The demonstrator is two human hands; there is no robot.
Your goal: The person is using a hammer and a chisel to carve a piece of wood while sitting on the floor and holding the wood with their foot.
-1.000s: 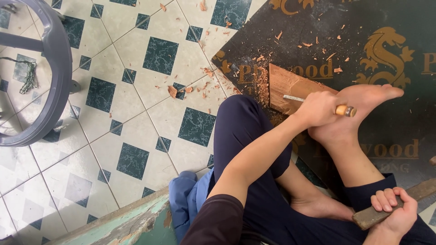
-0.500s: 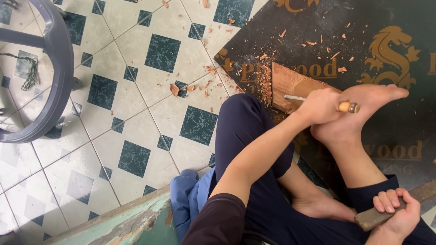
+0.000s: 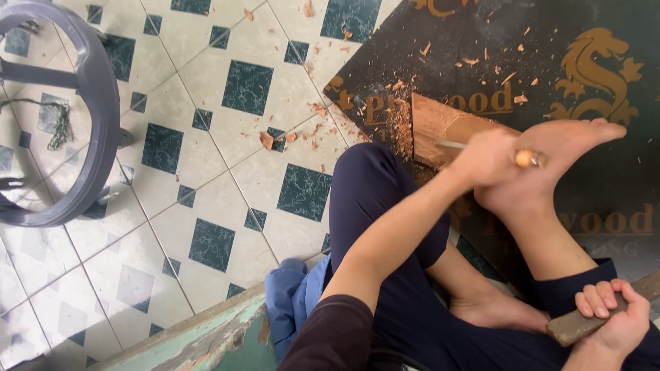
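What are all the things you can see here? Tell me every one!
Wood block: one, reddish-brown, on the dark sheet, pinned by a bare foot.
Chisel: one, pale wooden handle, in the left hand.
Mallet: one, grey-brown bar, in the right hand.
Dark sheet: one, black with gold dragon print, on the floor.
Wood chips: many, orange, scattered.
Tiled floor: cream with green squares.
Plastic stool: one, grey, left.
Blue cloth: one, under the leg.
Left hand: gripping the chisel.
Right hand: gripping the mallet.
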